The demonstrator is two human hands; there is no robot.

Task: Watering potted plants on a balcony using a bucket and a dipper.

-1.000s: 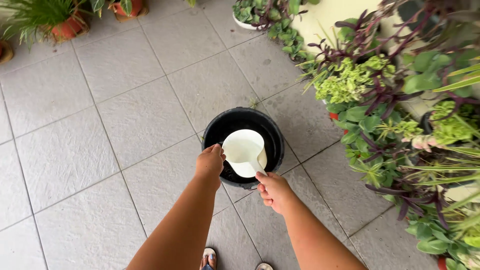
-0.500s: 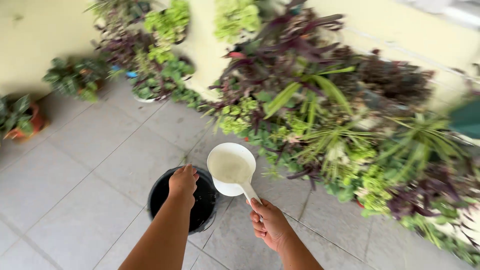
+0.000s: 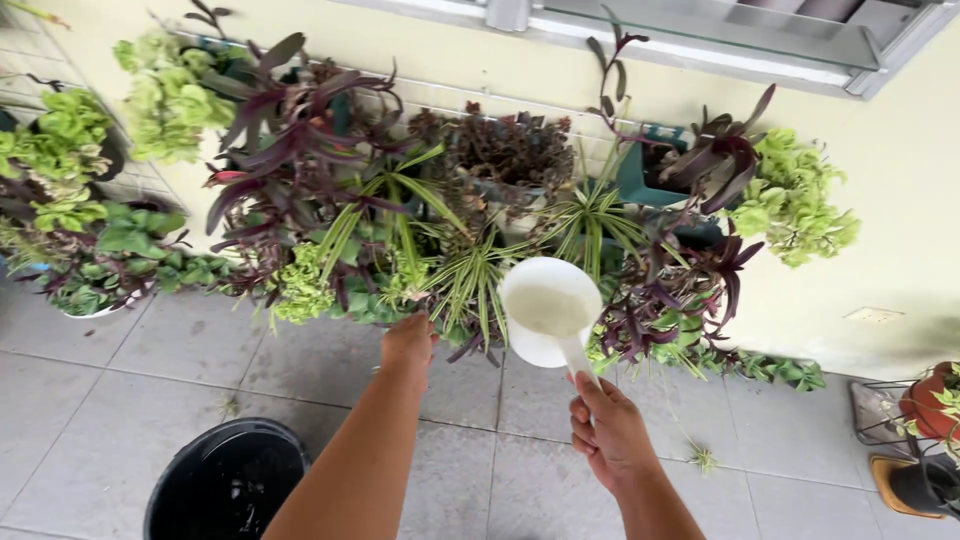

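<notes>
Right hand (image 3: 608,432) grips the handle of a white plastic dipper (image 3: 548,310), fingers curled tight around the lower end of the handle; the dipper's round bowl is held up and roughly level in front of the plants, with pale water visible inside it. Left hand (image 3: 408,340) is extended forward, empty, fingers bent loosely downward, held just beside the hanging leaves of a striped green spider plant (image 3: 470,275) and well apart from the dipper; whether it actually touches the leaves cannot be told. A black bucket (image 3: 228,483) stands on the grey tiled floor (image 3: 150,380) at lower left, below the left forearm; its inside is dark and wet. Along the cream wall (image 3: 900,200) runs a dense bank of potted plants: purple-leaved trailing stems (image 3: 290,130), light green frilled foliage (image 3: 795,200) at the right end and more of the same at upper left (image 3: 165,100), a dark reddish-brown clump (image 3: 510,150) in the middle. A teal planter (image 3: 645,170) is fixed to the wall behind the purple stems. At the far right edge a terracotta pot (image 3: 930,400) sits in a wire stand. A window frame (image 3: 700,35) runs along the top of the view
</notes>
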